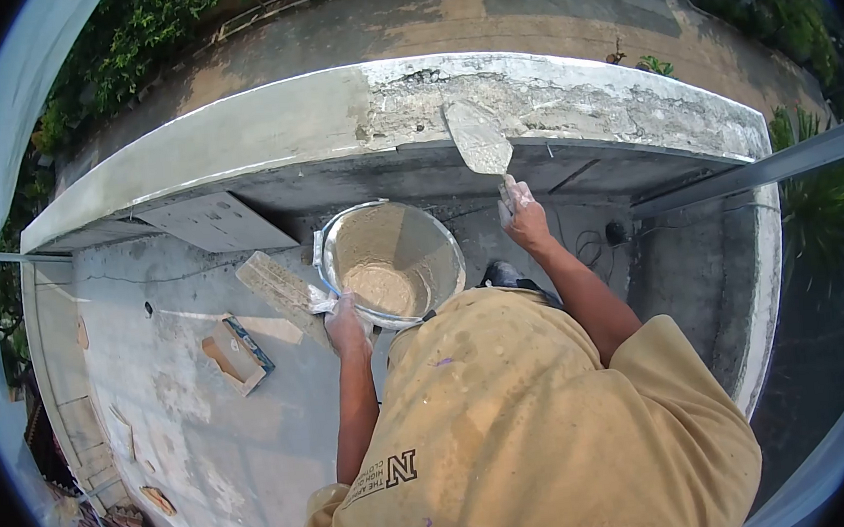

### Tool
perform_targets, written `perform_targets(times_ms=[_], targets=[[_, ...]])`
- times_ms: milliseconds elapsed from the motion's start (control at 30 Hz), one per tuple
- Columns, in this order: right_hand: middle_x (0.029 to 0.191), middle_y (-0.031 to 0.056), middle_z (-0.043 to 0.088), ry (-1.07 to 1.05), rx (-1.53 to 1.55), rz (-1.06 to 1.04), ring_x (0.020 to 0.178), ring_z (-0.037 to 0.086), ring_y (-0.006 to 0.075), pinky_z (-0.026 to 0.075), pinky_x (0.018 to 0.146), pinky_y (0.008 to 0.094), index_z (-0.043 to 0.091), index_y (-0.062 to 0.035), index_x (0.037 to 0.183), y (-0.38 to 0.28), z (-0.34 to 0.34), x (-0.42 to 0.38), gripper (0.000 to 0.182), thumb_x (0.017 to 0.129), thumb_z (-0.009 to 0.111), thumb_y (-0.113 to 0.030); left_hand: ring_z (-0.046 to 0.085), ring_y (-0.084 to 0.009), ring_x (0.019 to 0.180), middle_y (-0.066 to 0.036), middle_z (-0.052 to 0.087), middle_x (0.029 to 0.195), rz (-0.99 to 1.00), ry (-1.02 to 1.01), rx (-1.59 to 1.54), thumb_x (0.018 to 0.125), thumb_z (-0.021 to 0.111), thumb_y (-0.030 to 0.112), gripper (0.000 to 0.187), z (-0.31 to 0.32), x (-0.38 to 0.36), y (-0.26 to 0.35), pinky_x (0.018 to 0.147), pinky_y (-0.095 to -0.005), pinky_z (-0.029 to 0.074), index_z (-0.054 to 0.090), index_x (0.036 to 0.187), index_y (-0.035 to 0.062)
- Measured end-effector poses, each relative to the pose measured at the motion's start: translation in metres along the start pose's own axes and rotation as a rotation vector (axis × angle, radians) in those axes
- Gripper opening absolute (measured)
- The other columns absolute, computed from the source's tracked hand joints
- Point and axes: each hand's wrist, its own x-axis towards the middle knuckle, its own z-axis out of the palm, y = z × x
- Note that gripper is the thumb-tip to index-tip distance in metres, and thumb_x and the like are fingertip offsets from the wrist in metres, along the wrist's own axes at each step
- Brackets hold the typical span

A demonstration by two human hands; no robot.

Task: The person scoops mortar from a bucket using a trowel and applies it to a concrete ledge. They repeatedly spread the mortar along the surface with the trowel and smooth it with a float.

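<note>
The trowel with a pale, mortar-smeared, leaf-shaped blade (480, 138) is over the inner edge of the long grey masonry parapet (260, 127), its tip pointing away from the body; whether it touches cannot be told. It should handle as light and stiff, likely slick where wet, so the handle, at the end nearest the body, looks the place to hold. The right hand (521, 210) is closed round that handle, forearm reaching forward and slightly inward, elbow bent.

Nearer the body, the round pale bucket with wet grey-beige mortar inside (441, 252) is probably heavy and best steadied by its rim. The left hand (347, 325) is at its near-left rim, arm reaching forward, fingers curled beside a crumpled white wrapping (321, 299); which of these it grips, I cannot tell. Beside it lies a long, flat, mortar-smeared board (276, 284), and farther left an open cardboard box (238, 355)
</note>
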Motion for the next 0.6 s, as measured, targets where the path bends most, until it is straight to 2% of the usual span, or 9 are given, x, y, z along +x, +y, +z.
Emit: perform_targets(times_ms=[133,233,333,433,467,600], targets=[[0.108,0.0185,0.054,-0.037,-0.012,0.012,0.09,0.059,0.0407,0.051,0.075,0.0479,0.041,-0.0109,0.137,0.002,-0.005,-0.032,0.058,0.082,0.059,-0.012,0.058,-0.0211,0.106,-0.014,0.059,0.122,-0.023,-0.005,-0.007,0.09,0.065,0.017,0.054,-0.011,0.012,-0.007,0.092,-0.0317,0.046,0.046,0.134,-0.0081],[0.107,0.0195,0.058,-0.144,-0.041,0.065,0.095,0.06,0.0403,0.05,0.078,0.0437,0.046,-0.0041,0.134,0.0,-0.036,-0.057,0.055,0.082,0.061,-0.012,0.059,-0.0204,0.105,-0.014,0.06,0.12,-0.024,0.006,-0.031,0.091,0.064,0.016,0.053,-0.01,0.016,-0.004,0.091,-0.0315,0.046,0.046,0.134,-0.0077],[0.11,0.024,0.06,-0.12,0.056,-0.006,0.102,0.06,0.0406,0.049,0.085,0.042,0.047,0.0014,0.133,-0.015,-0.064,-0.066,0.055,0.083,0.062,-0.016,0.059,-0.0197,0.103,-0.013,0.06,0.118,-0.025,0.014,-0.061,0.091,0.063,0.014,0.05,-0.011,0.007,0.01,0.09,-0.0314,0.047,0.046,0.134,-0.0075],[0.108,0.0293,0.061,-0.036,0.122,0.215,0.105,0.06,0.0412,0.048,0.088,0.0416,0.047,0.0062,0.131,-0.053,-0.07,-0.039,0.056,0.084,0.063,-0.02,0.059,-0.0195,0.102,-0.013,0.06,0.117,-0.051,0.015,-0.062,0.092,0.061,0.013,0.048,-0.011,0.005,0.016,0.089,-0.0314,0.047,0.047,0.133,-0.0077],[0.103,0.0306,0.062,0.004,0.134,0.257,0.102,0.061,0.0427,0.048,0.086,0.0445,0.047,0.0084,0.129,-0.07,-0.07,-0.025,0.056,0.084,0.063,-0.021,0.059,-0.0197,0.102,-0.013,0.06,0.117,-0.058,0.013,-0.078,0.092,0.061,0.012,0.048,-0.013,0.008,0.013,0.089,-0.0316,0.047,0.047,0.133,-0.008],[0.108,0.0304,0.057,-0.02,0.123,0.217,0.099,0.059,0.0463,0.048,0.086,0.0476,0.039,0.007,0.134,-0.08,-0.02,0.016,0.056,0.087,0.057,-0.018,0.06,-0.0207,0.102,-0.013,0.06,0.118,-0.038,-0.001,-0.071,0.092,0.061,0.012,0.047,-0.022,0.02,0.002,0.089,-0.0323,0.047,0.048,0.132,-0.0081]])
